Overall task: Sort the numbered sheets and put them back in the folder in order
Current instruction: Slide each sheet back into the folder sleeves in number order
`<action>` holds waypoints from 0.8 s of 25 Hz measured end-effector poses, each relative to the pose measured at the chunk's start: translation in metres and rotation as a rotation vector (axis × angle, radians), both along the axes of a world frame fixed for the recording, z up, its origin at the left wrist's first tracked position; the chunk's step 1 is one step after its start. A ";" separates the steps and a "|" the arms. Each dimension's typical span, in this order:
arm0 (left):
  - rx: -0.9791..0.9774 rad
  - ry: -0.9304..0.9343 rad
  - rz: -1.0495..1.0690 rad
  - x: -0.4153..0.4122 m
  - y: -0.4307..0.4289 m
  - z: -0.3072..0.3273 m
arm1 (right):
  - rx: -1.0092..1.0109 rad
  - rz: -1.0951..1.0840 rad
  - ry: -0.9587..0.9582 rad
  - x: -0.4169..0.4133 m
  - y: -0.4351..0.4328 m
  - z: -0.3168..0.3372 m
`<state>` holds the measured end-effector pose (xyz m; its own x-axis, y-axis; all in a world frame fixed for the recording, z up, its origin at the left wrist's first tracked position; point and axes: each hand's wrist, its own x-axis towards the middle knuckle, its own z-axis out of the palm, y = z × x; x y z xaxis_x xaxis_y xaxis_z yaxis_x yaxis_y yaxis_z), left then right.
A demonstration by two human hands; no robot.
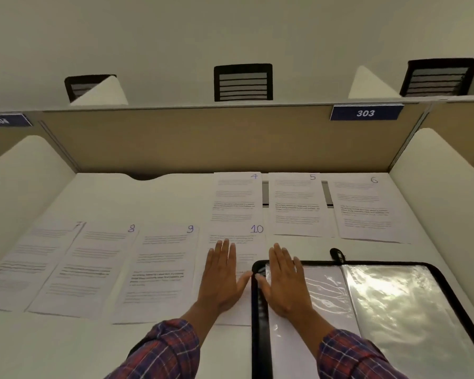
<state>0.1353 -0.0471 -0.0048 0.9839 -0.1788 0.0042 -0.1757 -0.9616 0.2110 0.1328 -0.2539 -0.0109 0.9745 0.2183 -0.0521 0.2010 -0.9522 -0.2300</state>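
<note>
Head view: the left hand [222,277] lies palm down, fingers straight and close together, on sheet 10 [248,237]. The right hand [283,280] lies just as flat on the left clear sleeve [326,285] of the open folder [259,332], whose black zip edge covers that sheet's lower right part. Neither hand grips anything.

Single printed pages like these should be light, floppy and quick to slide on the smooth table [162,195]. I would drag one under a flat palm, then pinch a free corner. The glossy sleeve looks slippery and may cling.

Each page is white with grey text blocks and a handwritten blue number at top right. Sheet 9 [159,272], sheet 8 [85,269] and sheet 7 [25,266] run leftward in the near row. Sheet 4 [236,198], sheet 5 [296,203] and sheet 6 [364,209] lie in the far row.
</note>
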 end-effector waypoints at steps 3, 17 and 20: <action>-0.008 -0.009 0.017 0.053 0.033 0.003 | 0.023 -0.005 -0.025 0.042 0.034 0.006; -0.676 0.221 0.601 0.222 0.065 0.016 | -0.076 0.002 0.131 0.161 0.108 -0.010; -0.925 0.253 0.797 0.241 0.062 0.027 | -0.072 0.004 0.134 0.159 0.110 -0.020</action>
